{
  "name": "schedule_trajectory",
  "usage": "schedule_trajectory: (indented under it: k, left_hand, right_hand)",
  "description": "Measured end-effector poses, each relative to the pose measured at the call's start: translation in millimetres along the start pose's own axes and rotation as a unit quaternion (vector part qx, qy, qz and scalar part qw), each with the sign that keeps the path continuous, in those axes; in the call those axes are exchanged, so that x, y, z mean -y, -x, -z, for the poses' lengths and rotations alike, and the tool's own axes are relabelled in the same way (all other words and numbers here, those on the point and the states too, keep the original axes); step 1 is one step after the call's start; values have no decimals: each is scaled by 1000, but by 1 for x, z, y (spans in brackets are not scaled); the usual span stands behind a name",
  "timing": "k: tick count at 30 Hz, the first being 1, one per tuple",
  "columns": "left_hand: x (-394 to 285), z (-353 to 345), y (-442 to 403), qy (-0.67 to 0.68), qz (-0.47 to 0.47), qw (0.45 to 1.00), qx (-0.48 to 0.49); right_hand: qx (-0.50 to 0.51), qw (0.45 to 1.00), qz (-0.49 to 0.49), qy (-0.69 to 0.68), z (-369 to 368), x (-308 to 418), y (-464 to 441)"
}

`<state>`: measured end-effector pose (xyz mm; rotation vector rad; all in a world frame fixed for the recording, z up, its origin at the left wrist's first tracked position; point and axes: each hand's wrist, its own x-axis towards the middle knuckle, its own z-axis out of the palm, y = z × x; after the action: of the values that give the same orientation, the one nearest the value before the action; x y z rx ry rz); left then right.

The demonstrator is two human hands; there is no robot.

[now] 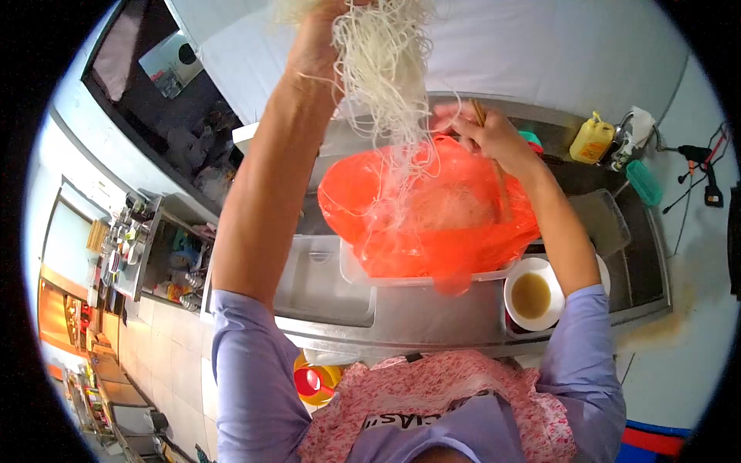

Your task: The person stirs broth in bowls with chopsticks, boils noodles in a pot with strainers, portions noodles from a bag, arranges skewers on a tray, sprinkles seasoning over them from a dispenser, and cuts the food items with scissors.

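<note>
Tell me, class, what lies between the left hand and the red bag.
In the head view, pale noodles hang there, trailing from the left hand into the red bag.

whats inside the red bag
Pale strands hang down into the red bag, and more seem to lie inside. Its bottom, and anything beneath them, is covered.

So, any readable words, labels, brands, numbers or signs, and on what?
"CIAS": dark letters on the lavender shirt, likely part of a longer word; the pink patterned cloth partly covers the lettering.
Yellow bottle: any print is too small to read.
Nothing else legible.
</note>
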<state>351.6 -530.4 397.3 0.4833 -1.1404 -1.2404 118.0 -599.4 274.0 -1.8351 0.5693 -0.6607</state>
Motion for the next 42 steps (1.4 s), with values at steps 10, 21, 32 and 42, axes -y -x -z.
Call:
schedule_trajectory:
  k: [10, 21, 32, 42]
  left_hand:
    - [81, 60, 1, -544, -225, 808, -29]
    - [178, 57, 80, -266, 89, 944, 175]
    - [216, 56, 101, -30, 48, 997, -45]
    - [209, 78, 103, -170, 23, 979, -108]
  right_hand:
    - [-46, 981, 91, 164, -26, 1, 23]
    - [40, 948, 162, 271, -13, 11, -35]
    - [18, 960, -7, 279, -9, -66, -14]
    - [122, 894, 41, 430, 17, -29, 0]
